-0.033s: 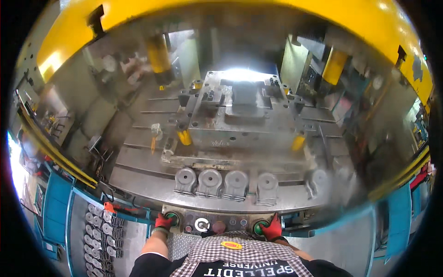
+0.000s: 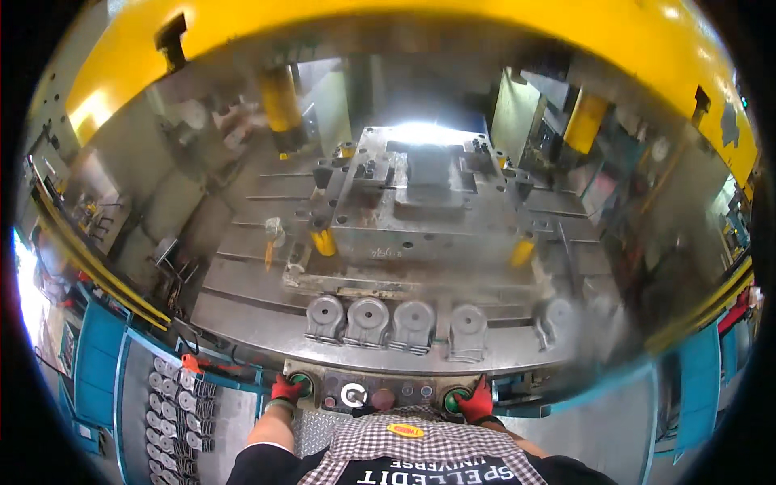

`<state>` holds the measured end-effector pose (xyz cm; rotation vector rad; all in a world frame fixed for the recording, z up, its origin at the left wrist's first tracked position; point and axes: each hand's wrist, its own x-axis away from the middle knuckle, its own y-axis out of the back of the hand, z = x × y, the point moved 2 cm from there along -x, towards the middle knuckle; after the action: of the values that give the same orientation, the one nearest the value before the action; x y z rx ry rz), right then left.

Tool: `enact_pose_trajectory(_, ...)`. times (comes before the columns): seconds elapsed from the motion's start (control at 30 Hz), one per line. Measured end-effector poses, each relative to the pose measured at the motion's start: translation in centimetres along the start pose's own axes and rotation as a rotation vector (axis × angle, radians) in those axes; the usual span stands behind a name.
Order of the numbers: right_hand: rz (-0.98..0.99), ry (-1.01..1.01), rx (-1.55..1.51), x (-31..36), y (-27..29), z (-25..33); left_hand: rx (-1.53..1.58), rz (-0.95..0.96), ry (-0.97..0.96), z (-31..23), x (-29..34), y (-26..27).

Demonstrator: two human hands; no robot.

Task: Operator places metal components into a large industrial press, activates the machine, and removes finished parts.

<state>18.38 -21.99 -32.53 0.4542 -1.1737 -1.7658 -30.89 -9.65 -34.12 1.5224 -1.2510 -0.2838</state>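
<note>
My left hand (image 2: 285,389), in a red glove, is at the left end of a control panel (image 2: 339,377). Its thumb side meets a round green push button (image 2: 302,383). At the panel's other end, my right hand (image 2: 480,400), also red-gloved, reaches its thumb onto a second green push button (image 2: 454,399). On both hands a finger extends up beside the panel, apart from the thumb, and neither holds anything. Beyond the panel, a steel die (image 2: 376,214) sits on the press bed (image 2: 267,315). The yellow press ram (image 2: 218,36) is above.
Several rounded metal stampings (image 2: 369,317) with centre holes line the bed's front edge. More stampings (image 2: 167,411) lie in rows on a surface at lower left. Yellow posts (image 2: 323,241) stand at the die's front corners. A yellow-handled brush (image 2: 269,252) lies left of the die.
The yellow ram and the dark tooling beneath it are slightly lower. Both hands stay at the green buttons, and the stampings have not moved.
</note>
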Motion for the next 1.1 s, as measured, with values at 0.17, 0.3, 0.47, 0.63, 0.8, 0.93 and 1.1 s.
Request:
enact_pose_trajectory(0.17, 0.016, 0.009, 0.001, -0.1, -0.2, 0.0, 0.079, 0.046, -0.032, 3.1, -2.5, -1.7)
enact_pose_trajectory(0.3, 0.021, 0.005, -0.03, -0.1, -0.2, -0.1, 0.075, 0.059, -0.012, 3.2, -2.7, -2.0)
enact_pose_trajectory(0.47, 0.002, -0.001, -0.024, -0.1, -0.6, -0.3, 0.023, 0.057, -0.002, 3.2, -2.6, -1.8)
enact_pose_trajectory(0.63, 0.035, -0.007, -0.026, -0.2, -0.4, -0.1, 0.008, 0.039, 0.016, 2.8, -2.1, -1.4)
enact_pose_trajectory(0.8, 0.059, -0.02, -0.034, -0.2, -0.2, 0.0, 0.033, 0.034, -0.026, 2.3, -1.4, -0.9)
enact_pose_trajectory(0.93, 0.047, 0.031, -0.086, -0.2, -0.2, -0.1, 0.044, -0.073, -0.078, 1.4, -1.4, 1.0)
enact_pose_trajectory(1.1, 0.061, -0.023, -0.031, -0.3, -0.9, -0.8, 0.385, -0.516, -0.516, -19.0, 7.3, 12.3)
